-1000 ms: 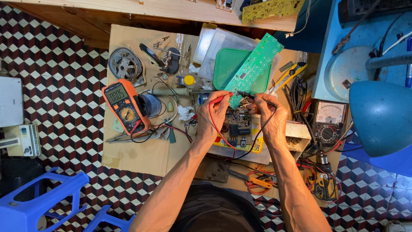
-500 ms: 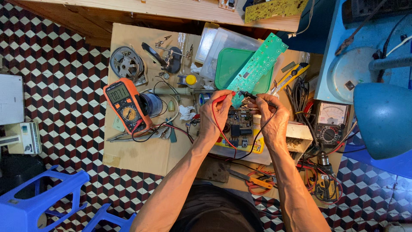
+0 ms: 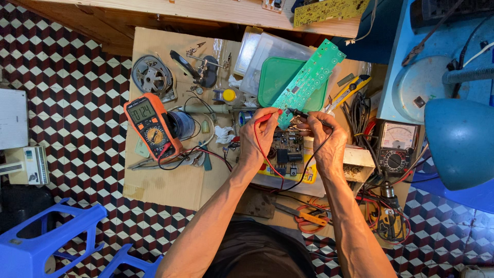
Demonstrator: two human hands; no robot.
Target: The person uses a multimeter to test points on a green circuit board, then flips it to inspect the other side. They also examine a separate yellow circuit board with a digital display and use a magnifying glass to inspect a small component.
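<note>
Left hand (image 3: 260, 135) pinches the red probe (image 3: 268, 116), fingers closed round its shaft; right hand (image 3: 325, 140) is closed round the black probe (image 3: 307, 115). Both tips meet the lower end of the green circuit board (image 3: 307, 82), which lies tilted over the green tray (image 3: 280, 82) near the far edge of the cardboard sheet (image 3: 170, 183). Board looks light, stiff, thin and fragile; I'd grip it only by its bare long edges. Its long axis runs diagonally, from my hands up toward the far right corner.
</note>
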